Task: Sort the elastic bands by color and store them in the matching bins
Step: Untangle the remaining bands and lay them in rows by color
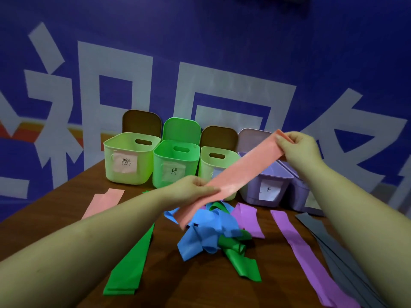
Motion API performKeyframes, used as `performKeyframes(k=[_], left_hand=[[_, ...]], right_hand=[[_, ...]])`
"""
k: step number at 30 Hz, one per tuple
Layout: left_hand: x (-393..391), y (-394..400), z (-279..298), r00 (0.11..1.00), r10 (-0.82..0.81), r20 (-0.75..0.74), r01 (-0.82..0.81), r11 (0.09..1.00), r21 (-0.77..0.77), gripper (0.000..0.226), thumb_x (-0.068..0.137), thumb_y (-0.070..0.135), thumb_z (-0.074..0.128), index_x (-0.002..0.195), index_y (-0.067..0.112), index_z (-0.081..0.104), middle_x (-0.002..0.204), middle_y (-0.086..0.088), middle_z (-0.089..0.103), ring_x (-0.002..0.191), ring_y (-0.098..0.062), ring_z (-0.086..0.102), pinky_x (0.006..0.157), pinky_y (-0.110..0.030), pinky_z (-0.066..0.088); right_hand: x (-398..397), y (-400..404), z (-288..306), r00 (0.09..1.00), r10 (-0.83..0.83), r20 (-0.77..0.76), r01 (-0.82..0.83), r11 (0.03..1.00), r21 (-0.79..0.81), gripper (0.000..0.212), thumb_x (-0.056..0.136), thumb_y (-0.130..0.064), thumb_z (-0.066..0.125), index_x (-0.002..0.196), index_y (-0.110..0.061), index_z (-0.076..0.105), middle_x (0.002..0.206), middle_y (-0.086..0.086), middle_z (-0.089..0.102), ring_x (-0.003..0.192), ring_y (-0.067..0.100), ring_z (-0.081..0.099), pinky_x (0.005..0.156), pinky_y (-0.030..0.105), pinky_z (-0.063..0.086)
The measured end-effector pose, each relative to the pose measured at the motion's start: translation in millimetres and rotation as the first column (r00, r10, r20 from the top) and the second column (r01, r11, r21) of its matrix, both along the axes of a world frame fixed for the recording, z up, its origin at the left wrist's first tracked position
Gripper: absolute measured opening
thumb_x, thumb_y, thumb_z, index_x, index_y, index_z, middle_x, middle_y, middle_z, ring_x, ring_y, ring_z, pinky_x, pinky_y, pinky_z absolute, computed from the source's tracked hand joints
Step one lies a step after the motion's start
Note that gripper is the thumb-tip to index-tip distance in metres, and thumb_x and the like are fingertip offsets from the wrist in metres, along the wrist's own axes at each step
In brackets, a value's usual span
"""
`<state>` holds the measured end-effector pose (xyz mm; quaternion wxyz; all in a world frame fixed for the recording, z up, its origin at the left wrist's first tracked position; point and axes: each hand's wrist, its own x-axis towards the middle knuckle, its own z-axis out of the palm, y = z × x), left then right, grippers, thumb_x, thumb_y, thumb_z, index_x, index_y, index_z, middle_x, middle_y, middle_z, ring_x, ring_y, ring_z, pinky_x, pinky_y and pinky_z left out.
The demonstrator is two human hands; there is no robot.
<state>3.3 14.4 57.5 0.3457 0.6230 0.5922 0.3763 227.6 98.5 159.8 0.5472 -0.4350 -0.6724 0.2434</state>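
A pink elastic band [242, 167] is stretched in the air above the table between both hands. My left hand [193, 187] grips its lower part and my right hand [298, 147] pinches its upper end, in front of the bins. A short tail of the band hangs below my left hand. Behind it stand a pale green bin [131, 158], a brighter green bin [175, 165], another pale green bin [216, 161] partly hidden by the band, and a purple bin [266, 185], each bearing a paper label.
On the brown table [55, 210] lie a second pink band [102, 203], a flat green band [131, 261], a tangle of blue bands [204, 230] with a green one [240, 258], purple bands [304, 252] and grey bands [333, 245]. A blue banner wall rises behind.
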Motion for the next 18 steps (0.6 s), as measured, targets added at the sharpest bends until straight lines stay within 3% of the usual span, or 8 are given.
performKeyframes(k=[3, 7, 9, 13, 16, 18], left_hand=[[-23, -9, -3, 0.998, 0.056, 0.005, -0.056, 0.998, -0.035, 0.035, 0.082, 0.045, 0.064, 0.075, 0.01, 0.066, 0.052, 0.005, 0.057, 0.04, -0.008, 0.047, 0.04, -0.018, 0.036], [-50, -19, -3, 0.986, 0.13, -0.106, -0.132, 0.991, -0.013, 0.048, 0.063, 0.062, 0.062, 0.07, 0.015, 0.062, 0.054, 0.003, 0.054, 0.047, -0.012, 0.046, 0.049, -0.024, 0.034], [-64, -27, -3, 0.97, 0.158, -0.187, -0.159, 0.987, 0.005, 0.045, 0.069, 0.06, 0.062, 0.069, 0.015, 0.06, 0.051, 0.005, 0.05, 0.045, -0.01, 0.042, 0.049, -0.024, 0.031], [-99, -55, -4, 0.949, 0.206, -0.238, -0.216, 0.976, -0.018, 0.038, 0.08, 0.053, 0.06, 0.07, 0.017, 0.062, 0.055, 0.003, 0.051, 0.05, -0.012, 0.045, 0.051, -0.025, 0.034], [-121, -82, -4, 0.94, 0.223, -0.256, -0.253, 0.963, -0.089, 0.04, 0.084, 0.05, 0.058, 0.087, 0.011, 0.07, 0.074, -0.003, 0.062, 0.065, -0.013, 0.056, 0.065, -0.027, 0.044], [-131, -100, -4, 0.944, 0.22, -0.244, -0.263, 0.952, -0.156, 0.039, 0.085, 0.049, 0.058, 0.091, 0.012, 0.07, 0.079, -0.002, 0.063, 0.069, -0.013, 0.058, 0.067, -0.026, 0.046]], right_hand=[[11, 6, -15, 0.999, -0.021, 0.035, 0.022, 0.999, -0.042, 0.019, 0.094, -0.019, 0.058, 0.099, -0.002, 0.065, 0.089, 0.014, 0.062, 0.072, 0.019, 0.058, 0.069, 0.032, 0.057], [2, 7, -32, 0.997, 0.009, 0.081, -0.001, 0.995, -0.102, 0.016, 0.094, -0.019, 0.057, 0.099, -0.006, 0.065, 0.074, 0.004, 0.057, 0.057, 0.009, 0.054, 0.05, 0.017, 0.048], [-9, 8, -40, 0.996, 0.035, 0.079, -0.024, 0.99, -0.136, 0.014, 0.094, -0.02, 0.058, 0.095, -0.008, 0.065, 0.066, 0.004, 0.054, 0.043, 0.005, 0.049, 0.04, 0.013, 0.043], [-41, 9, -59, 0.988, 0.123, 0.092, -0.099, 0.969, -0.228, 0.014, 0.09, -0.021, 0.064, 0.092, -0.007, 0.066, 0.064, 0.006, 0.052, 0.047, 0.012, 0.044, 0.044, 0.021, 0.042], [-74, 12, -67, 0.97, 0.238, 0.052, -0.216, 0.939, -0.266, 0.007, 0.091, -0.013, 0.061, 0.089, -0.006, 0.062, 0.064, 0.008, 0.052, 0.034, 0.001, 0.048, 0.041, 0.014, 0.045], [-99, 12, -67, 0.954, 0.292, 0.07, -0.264, 0.926, -0.27, 0.006, 0.092, -0.012, 0.059, 0.086, -0.01, 0.06, 0.065, 0.007, 0.055, 0.033, -0.001, 0.051, 0.041, 0.012, 0.045]])
